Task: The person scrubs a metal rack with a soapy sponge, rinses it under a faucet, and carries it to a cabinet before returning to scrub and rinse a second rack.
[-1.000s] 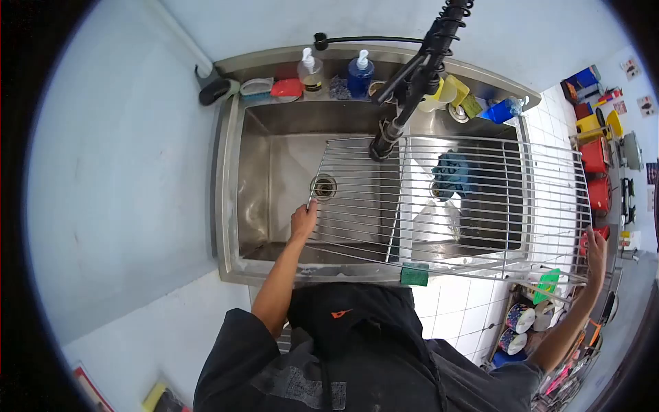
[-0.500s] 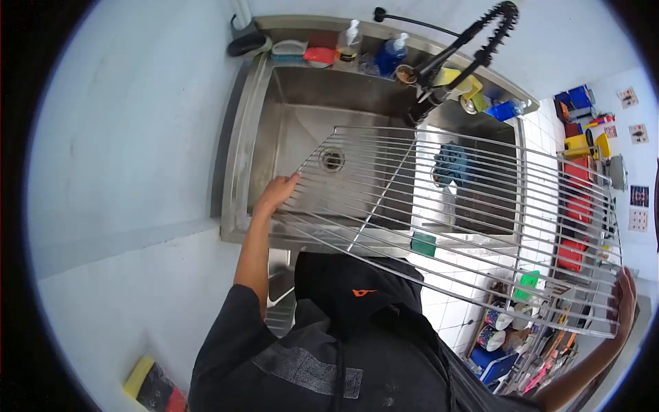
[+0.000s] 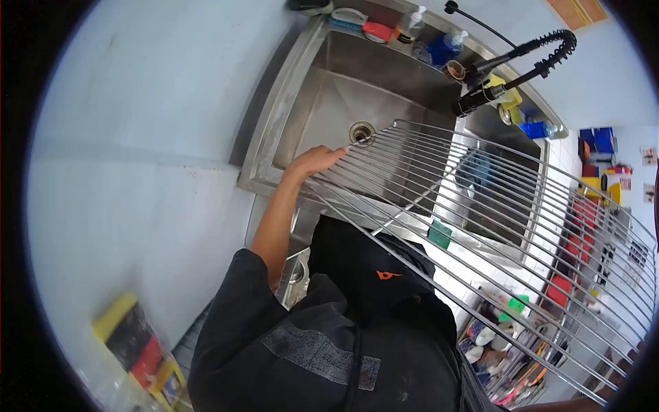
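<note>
A large metal wire rack [image 3: 410, 204] stretches at a tilt over the front of the sink and off toward the right. My left hand [image 3: 317, 162] is closed around its left end, above the sink's front rim. At the far lower right, my right hand [image 3: 626, 362] grips the other end; shadow and the view's edge hide much of it. Through the wires I see the steel sink basin [image 3: 357, 96] with its drain [image 3: 362, 131], and a blue cloth [image 3: 475, 169] by the right-hand basin. A green scouring pad [image 3: 439, 234] sits on the front ledge.
A black spring-hose faucet [image 3: 480, 100] arches over the sink's back right. Along the back ledge stand a brush [image 3: 349, 18], a red sponge [image 3: 377, 31], a clear pump bottle [image 3: 409, 29] and a blue pump bottle [image 3: 446, 48]. Shelving with red bins [image 3: 559, 290] is at right.
My view has turned, so the sink now sits higher and tilted. The rack has swung with both hands, its right end lower and nearer the view's right edge.
</note>
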A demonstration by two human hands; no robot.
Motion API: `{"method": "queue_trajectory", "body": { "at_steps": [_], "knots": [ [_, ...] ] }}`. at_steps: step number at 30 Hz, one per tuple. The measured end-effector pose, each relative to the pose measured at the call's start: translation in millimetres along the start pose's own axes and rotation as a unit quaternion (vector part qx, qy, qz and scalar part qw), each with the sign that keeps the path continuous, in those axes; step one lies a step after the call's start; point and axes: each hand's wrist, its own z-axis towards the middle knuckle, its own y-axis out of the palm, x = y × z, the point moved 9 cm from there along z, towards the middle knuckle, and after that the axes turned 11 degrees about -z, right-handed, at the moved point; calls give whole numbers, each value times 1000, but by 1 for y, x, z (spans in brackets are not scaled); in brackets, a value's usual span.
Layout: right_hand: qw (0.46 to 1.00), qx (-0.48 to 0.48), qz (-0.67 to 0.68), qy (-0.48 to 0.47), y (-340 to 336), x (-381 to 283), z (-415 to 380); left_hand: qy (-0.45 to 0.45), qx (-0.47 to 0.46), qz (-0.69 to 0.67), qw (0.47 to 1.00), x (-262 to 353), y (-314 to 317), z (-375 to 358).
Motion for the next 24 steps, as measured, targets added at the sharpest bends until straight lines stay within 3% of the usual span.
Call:
{"method": "queue_trajectory", "body": {
  "at_steps": [2, 11, 14, 17, 22, 24],
  "knots": [
    [999, -30, 14, -30, 17, -2, 9, 42, 28, -11, 999, 7, 14, -22],
    [956, -197, 84, -202, 76, 6, 49, 53, 153, -126, 979, -26, 79, -96],
    [929, -254, 103, -250, 95, 8, 53, 73, 234, -177, 953, -59, 100, -130],
    [896, -311, 111, -296, 110, -1, 55, 43, 246, -228, 941, -86, 146, -192],
    [815, -412, 118, -391, 146, -31, 8, 21, 372, -292, 881, -214, 218, -226],
    [781, -449, 117, -418, 160, -41, -18, 17, 401, -328, 855, -231, 248, -254]
  ]
}}
